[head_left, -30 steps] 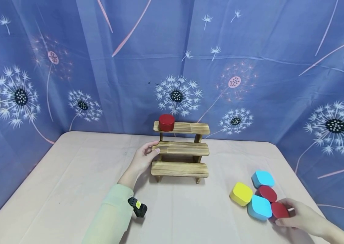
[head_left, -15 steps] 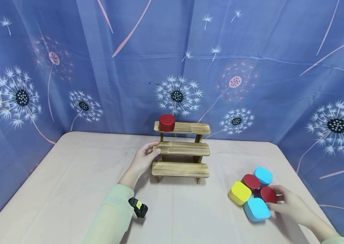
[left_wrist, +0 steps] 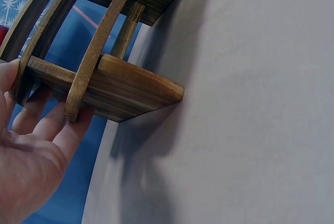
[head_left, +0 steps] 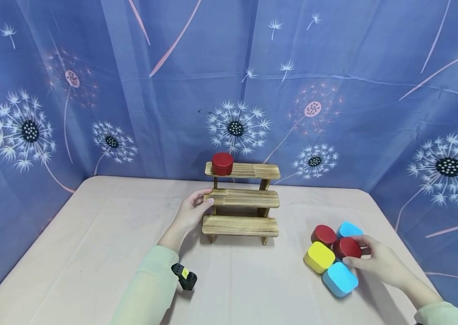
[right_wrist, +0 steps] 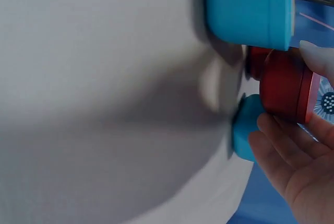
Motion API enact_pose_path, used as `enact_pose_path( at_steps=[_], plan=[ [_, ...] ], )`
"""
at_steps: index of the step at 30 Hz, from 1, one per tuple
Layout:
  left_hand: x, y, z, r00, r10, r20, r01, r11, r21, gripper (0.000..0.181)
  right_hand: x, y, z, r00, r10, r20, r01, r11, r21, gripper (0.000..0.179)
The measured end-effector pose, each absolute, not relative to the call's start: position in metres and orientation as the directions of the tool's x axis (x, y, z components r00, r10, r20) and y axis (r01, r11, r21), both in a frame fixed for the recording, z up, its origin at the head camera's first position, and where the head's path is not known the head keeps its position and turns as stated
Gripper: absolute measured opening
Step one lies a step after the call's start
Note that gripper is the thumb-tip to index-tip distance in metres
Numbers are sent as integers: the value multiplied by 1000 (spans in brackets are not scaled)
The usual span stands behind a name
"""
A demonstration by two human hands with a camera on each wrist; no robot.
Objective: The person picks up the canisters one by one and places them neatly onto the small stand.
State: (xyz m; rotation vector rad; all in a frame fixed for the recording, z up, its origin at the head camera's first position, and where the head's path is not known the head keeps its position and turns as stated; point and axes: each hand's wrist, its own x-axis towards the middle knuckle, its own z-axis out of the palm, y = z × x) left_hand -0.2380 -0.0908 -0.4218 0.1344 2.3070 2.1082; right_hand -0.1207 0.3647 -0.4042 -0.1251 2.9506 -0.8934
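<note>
Red tin (head_left: 347,248): I find it on the right side of the table (head_left: 273,284), between the near blue tin (head_left: 340,280) and far blue tin (head_left: 349,229), grasped in the right hand (head_left: 383,262), thumb opposite fingers. By camera, I note the left hand (head_left: 190,211) pinching the wooden stand (head_left: 240,225) at its middle shelf's left end.
</note>
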Motion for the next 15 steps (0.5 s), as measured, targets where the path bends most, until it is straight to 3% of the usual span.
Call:
enact_pose_path(
  at_steps=[15],
  plan=[
    [-237, -91, -422, -993, 84, 85, 93, 97, 991, 39, -132, 362, -377, -974, -165, 156, -223, 822, -524, 58]
  ],
)
